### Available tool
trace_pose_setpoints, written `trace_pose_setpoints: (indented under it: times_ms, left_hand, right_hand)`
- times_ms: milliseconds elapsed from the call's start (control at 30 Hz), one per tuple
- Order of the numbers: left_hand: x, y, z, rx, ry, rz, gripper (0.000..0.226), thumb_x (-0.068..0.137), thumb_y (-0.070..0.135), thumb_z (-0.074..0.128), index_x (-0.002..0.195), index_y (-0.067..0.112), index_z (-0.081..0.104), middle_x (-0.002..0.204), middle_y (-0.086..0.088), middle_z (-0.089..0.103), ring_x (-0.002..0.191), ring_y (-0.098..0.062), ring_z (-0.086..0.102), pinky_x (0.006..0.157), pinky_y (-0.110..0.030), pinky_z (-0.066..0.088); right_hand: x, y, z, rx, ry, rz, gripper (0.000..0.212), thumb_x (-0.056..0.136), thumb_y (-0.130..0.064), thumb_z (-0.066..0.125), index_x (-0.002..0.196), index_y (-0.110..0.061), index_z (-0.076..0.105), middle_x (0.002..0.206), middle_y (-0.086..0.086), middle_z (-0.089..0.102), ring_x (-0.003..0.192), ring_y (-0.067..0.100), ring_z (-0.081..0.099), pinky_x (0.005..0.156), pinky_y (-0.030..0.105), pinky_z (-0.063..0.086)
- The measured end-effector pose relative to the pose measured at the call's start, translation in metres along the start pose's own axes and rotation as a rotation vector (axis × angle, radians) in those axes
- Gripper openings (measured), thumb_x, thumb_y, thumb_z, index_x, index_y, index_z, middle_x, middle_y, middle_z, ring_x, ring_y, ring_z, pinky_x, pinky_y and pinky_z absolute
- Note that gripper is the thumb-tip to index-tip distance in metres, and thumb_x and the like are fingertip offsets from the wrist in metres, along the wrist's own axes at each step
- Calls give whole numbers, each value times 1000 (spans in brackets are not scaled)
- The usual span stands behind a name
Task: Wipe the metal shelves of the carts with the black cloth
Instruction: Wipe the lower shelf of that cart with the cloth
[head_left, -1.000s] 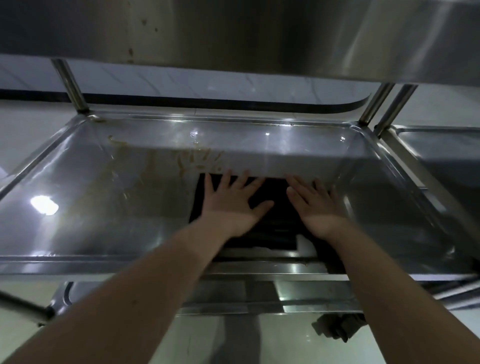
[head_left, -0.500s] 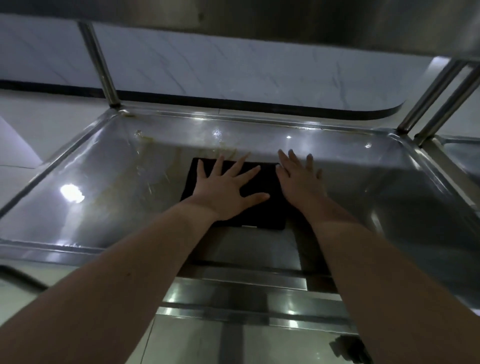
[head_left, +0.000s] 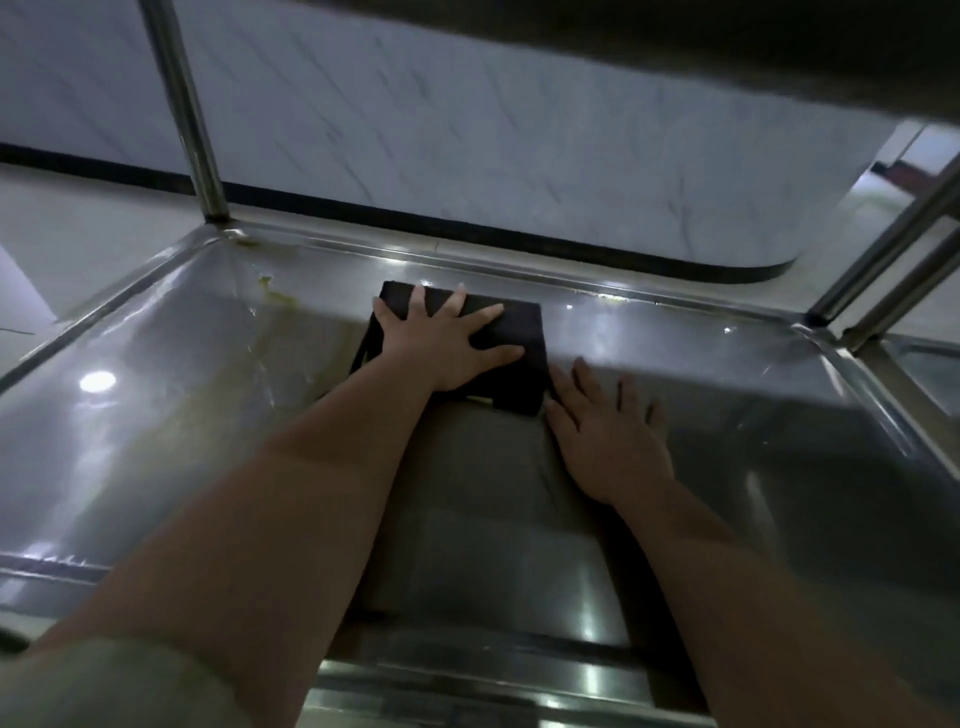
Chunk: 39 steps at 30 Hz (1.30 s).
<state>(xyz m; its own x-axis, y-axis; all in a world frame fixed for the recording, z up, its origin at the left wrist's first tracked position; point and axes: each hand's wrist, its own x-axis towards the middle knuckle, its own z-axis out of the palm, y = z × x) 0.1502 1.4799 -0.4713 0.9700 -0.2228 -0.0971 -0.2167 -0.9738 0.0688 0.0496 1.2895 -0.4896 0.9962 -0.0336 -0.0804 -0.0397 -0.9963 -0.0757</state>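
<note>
**Cloth advanced to rear rim; right hand now off the cloth**

Since the earlier frames, the folded black cloth (head_left: 517, 332) has travelled from mid-shelf to the far side of the shallow stainless-steel cart shelf (head_left: 156, 415). Its leading edge now lies at or just short of the raised rear rim. The left hand (head_left: 444, 345) is flat on top of the cloth, fingers straight and spread, pressing down and gripping nothing. The right hand (head_left: 608, 436), previously on the cloth, now rests flat on bare metal just beside the cloth's near right corner. Its fingers are extended and it holds nothing. Whether its thumb touches the cloth cannot be told.

Findings:
- Yellowish residue streaks (head_left: 270, 296) sit at the left rear of the shelf, near the round metal upright post (head_left: 195, 130). They lie left of the cloth and apart from it.
- The dark underside of the upper shelf (head_left: 675, 47) hangs overhead.

Assessment: the forward stroke appears to be at its limit. To do this step well:
- Keep palm pressure even and run the cloth's edge along the rear rim.
- Draw back in a lane that overlaps the last one.
- Shift the following passes leftward, into the corner by the post, to take the residue.
- Return the right hand to the cloth or lift it; a bare palm on the steel is likely to leave marks.
</note>
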Motion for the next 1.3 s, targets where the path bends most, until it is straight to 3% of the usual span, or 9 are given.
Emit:
trace_pose_setpoints:
  times_ms: [233, 400, 600, 867, 1033, 1167, 1300]
  left_hand:
    - [24, 4, -4, 24, -18, 38, 77, 80, 89, 13, 149, 59, -3, 166, 9, -7, 150, -37, -10, 109, -74, -5]
    - [-60, -14, 4, 34, -97, 90, 76, 79, 88, 12, 145, 61, -14, 164, 10, -17, 149, -37, -17, 110, -74, -9]
    - [-180, -22, 8, 39, -176, 15, 81, 65, 92, 0, 137, 66, -26, 159, 14, -29, 147, -34, -26, 111, -70, -11]
    - [-73, -18, 2, 14, -91, 42, 75, 77, 90, 16, 145, 64, -4, 165, 13, -11, 150, -36, -12, 109, -74, -7]
    - [-16, -13, -6, 11, -47, 3, 75, 81, 88, 20, 148, 61, 0, 166, 9, -4, 150, -37, -9, 109, -75, -2]
    - [-27, -11, -7, 29, -60, 25, 75, 84, 85, 19, 150, 58, -4, 166, 7, -8, 150, -38, -11, 110, -74, -4]
    - [-97, -17, -1, 16, -141, 48, 76, 80, 87, 16, 147, 60, -11, 164, 11, -17, 149, -37, -17, 110, -74, -7]
  right_hand:
    - [6, 3, -3, 19, 3, 30, 53, 103, -55, 13, 154, -47, 1, 164, -16, -7, 151, 34, -5, 118, 60, 0]
    - [5, 4, -7, 29, -28, 29, 53, 103, -55, 13, 154, -47, 1, 164, -15, -9, 151, 35, -7, 117, 59, -3]
    - [-2, 1, -9, 42, -53, 7, 56, 101, -59, 15, 154, -47, 1, 164, -14, -10, 150, 37, -8, 117, 61, -2]
    - [-5, 0, -7, 2, -60, -11, 64, 97, -68, 15, 154, -45, -1, 165, -12, -10, 150, 38, -8, 115, 64, -2]
    - [-2, 0, -5, 11, -40, -8, 63, 97, -67, 17, 154, -47, -2, 165, -12, -9, 150, 37, -7, 116, 64, 0]
    - [2, 3, -10, 37, -39, -2, 60, 99, -64, 18, 154, -47, 2, 165, -13, -8, 150, 37, -7, 116, 65, 1]
    - [3, 6, -8, 45, -50, 1, 59, 99, -64, 19, 154, -48, 3, 165, -13, -7, 150, 37, -6, 116, 65, 0]
